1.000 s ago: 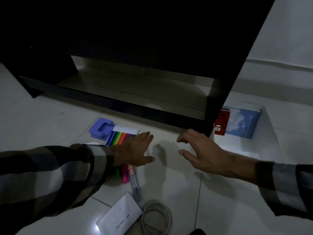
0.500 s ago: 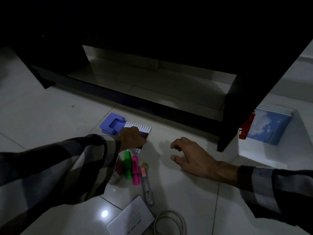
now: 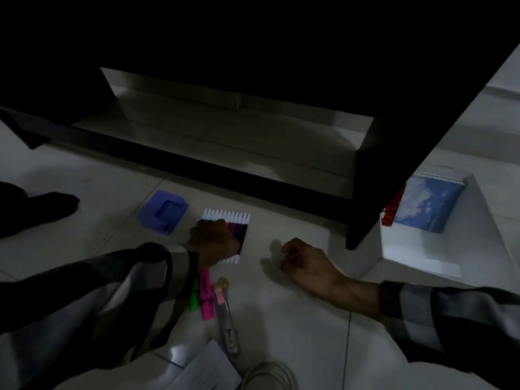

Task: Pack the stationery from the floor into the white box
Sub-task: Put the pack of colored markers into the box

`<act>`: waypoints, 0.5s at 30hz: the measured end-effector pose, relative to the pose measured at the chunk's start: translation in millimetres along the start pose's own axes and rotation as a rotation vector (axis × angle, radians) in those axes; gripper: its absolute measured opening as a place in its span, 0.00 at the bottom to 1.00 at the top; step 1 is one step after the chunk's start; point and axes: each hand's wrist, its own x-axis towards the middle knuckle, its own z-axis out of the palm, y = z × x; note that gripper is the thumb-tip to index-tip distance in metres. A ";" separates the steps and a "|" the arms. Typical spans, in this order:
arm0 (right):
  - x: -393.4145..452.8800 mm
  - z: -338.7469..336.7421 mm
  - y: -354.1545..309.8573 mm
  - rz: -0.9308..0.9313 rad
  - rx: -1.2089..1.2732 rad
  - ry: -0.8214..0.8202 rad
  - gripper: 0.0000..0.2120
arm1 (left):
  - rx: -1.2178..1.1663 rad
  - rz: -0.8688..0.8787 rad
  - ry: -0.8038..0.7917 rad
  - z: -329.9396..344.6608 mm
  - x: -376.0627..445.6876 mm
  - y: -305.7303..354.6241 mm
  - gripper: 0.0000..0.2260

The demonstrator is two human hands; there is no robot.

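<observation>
I have the left hand (image 3: 215, 240) pressed down over the marker set (image 3: 230, 225) at centre frame, fingers curled across the coloured barrels; I cannot tell whether it has a true grip yet or is only resting on the pack. The right hand (image 3: 305, 261) sits loosely curled and empty on the floor (image 3: 295, 319) just right of it. The white box (image 3: 422, 260) stands at right of frame, past the dark furniture leg (image 3: 368, 220), with a blue notebook (image 3: 427, 205) already inside.

Procedure I judge best: pinch the set by both long edges so the markers stay in their sleeve, lift level, clear the leg, then lay it flat on the notebook. The purple hole punch (image 3: 163, 212), pink highlighter (image 3: 206, 294) and green highlighter (image 3: 194, 299) remain unpacked.
</observation>
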 end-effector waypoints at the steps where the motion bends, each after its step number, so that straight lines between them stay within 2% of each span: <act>1: 4.3 3.0 -0.1 0.054 0.064 0.000 0.15 | -0.029 -0.009 -0.006 2.9 -4.4 3.5 0.25; 5: 21.3 13.9 -2.7 0.250 0.310 0.011 0.25 | -0.068 0.017 -0.038 16.2 -18.4 18.8 0.21; 9: 33.7 14.2 -3.4 0.293 0.383 0.020 0.32 | -0.256 -0.026 -0.034 22.3 -28.3 29.1 0.19; 12: 37.7 9.9 -1.6 0.324 0.446 0.027 0.37 | -0.457 -0.157 -0.034 30.1 -34.0 32.7 0.26; 14: 39.2 4.6 1.0 0.366 0.468 0.062 0.37 | -0.636 -0.186 -0.089 34.5 -35.4 30.6 0.27; 15: 39.5 1.2 3.6 0.391 0.480 0.080 0.34 | -0.663 -0.163 -0.129 35.1 -35.6 28.1 0.21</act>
